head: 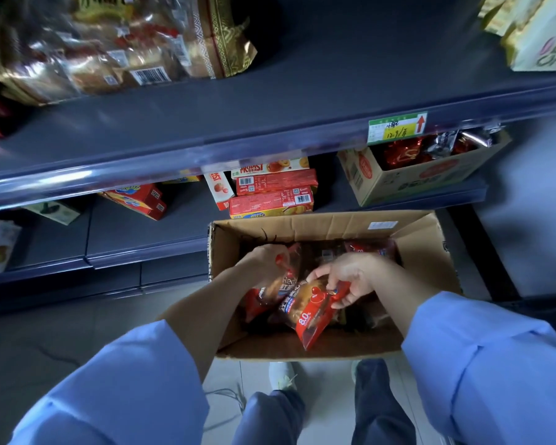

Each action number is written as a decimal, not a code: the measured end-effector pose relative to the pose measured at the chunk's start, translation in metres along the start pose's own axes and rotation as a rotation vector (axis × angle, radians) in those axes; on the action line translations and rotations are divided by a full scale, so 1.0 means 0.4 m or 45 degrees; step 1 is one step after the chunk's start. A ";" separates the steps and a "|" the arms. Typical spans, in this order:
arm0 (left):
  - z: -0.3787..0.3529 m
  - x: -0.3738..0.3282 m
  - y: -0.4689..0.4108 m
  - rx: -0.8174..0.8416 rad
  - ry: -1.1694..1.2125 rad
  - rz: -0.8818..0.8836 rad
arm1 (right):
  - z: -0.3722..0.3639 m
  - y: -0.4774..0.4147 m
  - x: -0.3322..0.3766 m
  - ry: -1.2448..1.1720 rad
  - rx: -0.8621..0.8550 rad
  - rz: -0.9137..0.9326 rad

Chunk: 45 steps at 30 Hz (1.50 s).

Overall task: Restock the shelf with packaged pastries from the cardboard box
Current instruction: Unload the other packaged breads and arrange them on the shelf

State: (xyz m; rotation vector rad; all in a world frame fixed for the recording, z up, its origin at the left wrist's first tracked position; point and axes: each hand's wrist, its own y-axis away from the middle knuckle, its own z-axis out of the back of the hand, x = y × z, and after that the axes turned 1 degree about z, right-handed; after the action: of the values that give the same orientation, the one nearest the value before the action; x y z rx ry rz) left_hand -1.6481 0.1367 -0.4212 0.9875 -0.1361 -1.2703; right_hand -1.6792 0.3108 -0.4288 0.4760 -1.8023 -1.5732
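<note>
red pastry packet (315,311) sits in the cardboard box (424,252), tilted, lower corner pointing at the box's near wall, top edge up under the right hand (350,279). glossy film, red with a clear window showing golden bread, white "8.0" print near the bottom. right hand's fingers pinch the packet's upper right edge. second packet (275,287), same red film, white lettering, lies just left of it, touching; left hand (267,258) is closed around its crimped top edge.

more wrapped packets (371,247) at the box's far end, partly in shadow, count unclear. box is plain brown corrugated, top open, flaps folded out, white label on the far inner wall. stands on the floor (45,342), far wall close to the bottom shelf edge (142,252). both forearms enter over the near and left walls; open room inside the box is mainly along the right wall.

both sleeves (482,374) light blue, pushed up the forearm. white shoe (281,375) and dark trouser legs just below the box.

shelving is dark blue-grey metal, smooth. bottom shelf has bare room at left-centre; red and yellow biscuit cartons (272,194) stacked behind the box. smaller cardboard carton (421,175) of foil-wrapped items at right. upper shelf (302,101) mostly bare in the middle, clear bread bags (109,49) at left, pale packages (540,36) top right. green and yellow price tag (397,127) with a red arrow on its front rail.
</note>
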 end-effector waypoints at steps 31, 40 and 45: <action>0.532 -0.359 0.188 -0.485 1.386 -0.250 | 0.367 0.629 0.198 -0.352 -0.283 0.786; 0.587 -0.388 0.086 -0.829 1.693 -0.092 | 0.489 0.562 0.274 -0.813 -0.377 0.915; 0.580 -0.436 0.048 -0.722 1.591 -0.126 | 0.547 0.503 0.331 -1.227 -0.342 1.024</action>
State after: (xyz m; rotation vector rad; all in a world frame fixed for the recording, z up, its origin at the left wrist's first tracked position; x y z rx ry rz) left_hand -1.8305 0.1567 -0.1955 1.1116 1.1784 -0.5244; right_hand -1.8916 0.4183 -0.2071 -1.1894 -1.9510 -1.4575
